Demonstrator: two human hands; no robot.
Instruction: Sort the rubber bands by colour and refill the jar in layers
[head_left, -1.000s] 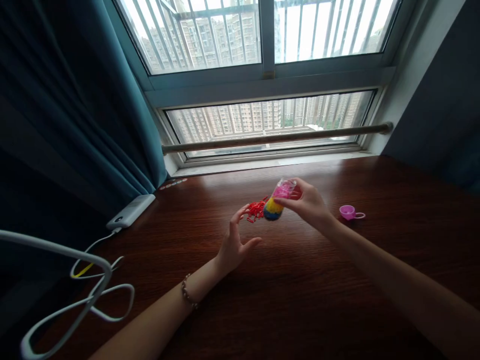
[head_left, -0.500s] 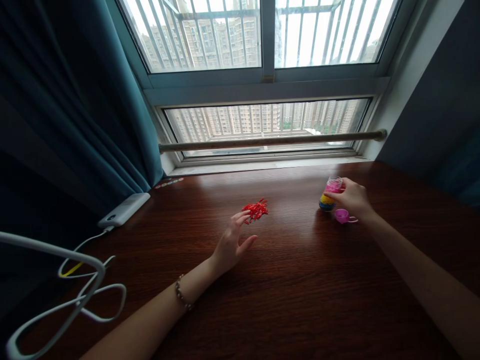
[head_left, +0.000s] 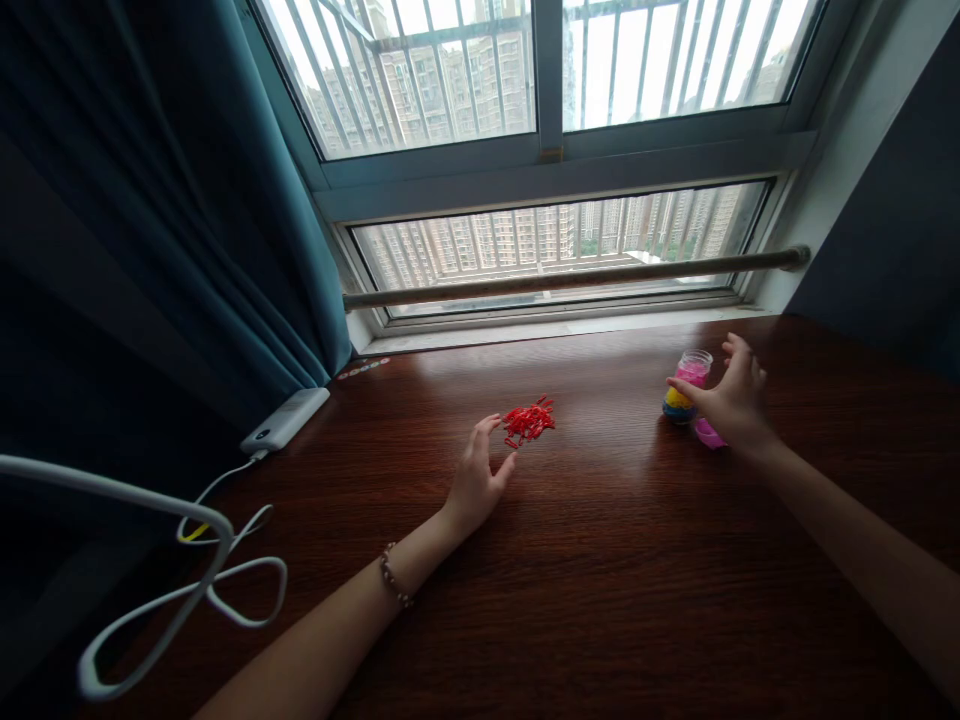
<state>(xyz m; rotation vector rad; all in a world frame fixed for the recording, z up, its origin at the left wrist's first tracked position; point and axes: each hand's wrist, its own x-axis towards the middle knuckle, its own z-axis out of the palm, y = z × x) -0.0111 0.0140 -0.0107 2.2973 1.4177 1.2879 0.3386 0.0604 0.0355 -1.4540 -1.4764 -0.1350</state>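
A loose pile of small red tube-shaped pieces [head_left: 529, 422] lies on the brown wooden tabletop [head_left: 570, 560]. Just left of the pile is my left hand [head_left: 480, 478], fingers apart and holding nothing. A clear jar [head_left: 696, 372] with pink, yellow and dark blue layers stands upright and uncapped at the right. My right hand [head_left: 739, 405] is spread open beside it, the thumb crossing in front of the jar; whether the thumb touches the glass I cannot tell. A pink lid [head_left: 709, 433] rests at the jar's foot, partly hidden by my right hand.
At the left, a white power strip or adapter [head_left: 286, 420] has a white cable [head_left: 259, 565] looping over the table. A blue curtain [head_left: 300, 270] hangs behind it. A metal rail [head_left: 577, 278] crosses the window beyond the table's far edge.
My right hand has let go of the jar and spread its fingers, moving slightly right of it. My left hand stays by the red pieces. The whole view has shifted and tilted a little.
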